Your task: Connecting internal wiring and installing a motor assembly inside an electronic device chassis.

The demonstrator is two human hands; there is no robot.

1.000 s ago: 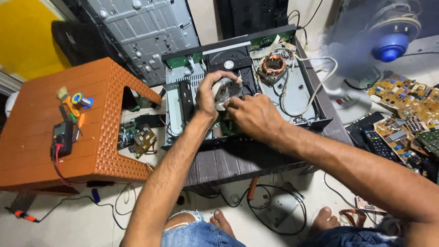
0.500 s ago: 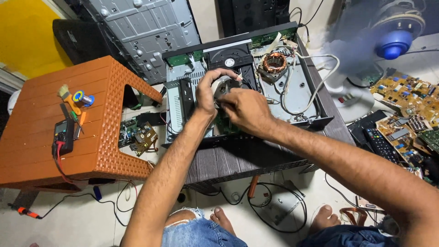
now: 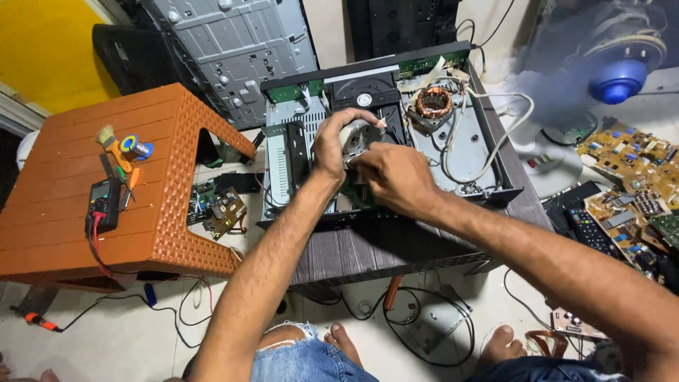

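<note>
An opened disc player (image 3: 460, 152) with its cover off lies on a low grey wooden table (image 3: 368, 251). Inside it show a black disc drive (image 3: 364, 92), a copper-wound transformer (image 3: 433, 102) and white cables (image 3: 495, 134). My left hand (image 3: 332, 145) curls around a small round grey part (image 3: 359, 134) above the middle of the chassis. My right hand (image 3: 392, 177) pinches at the same part from the right, fingertips touching it. What lies under the hands is hidden.
An orange plastic stool (image 3: 85, 191) at left carries a multimeter (image 3: 102, 209), a solder spool (image 3: 134, 147) and small tools. Loose circuit boards (image 3: 633, 177) lie at right beside a blue fan (image 3: 615, 78). A small board (image 3: 219, 209), cables and my feet are on the floor.
Both hands stay on the round part over the chassis; their grip has shifted only slightly. The view has drifted a little.
</note>
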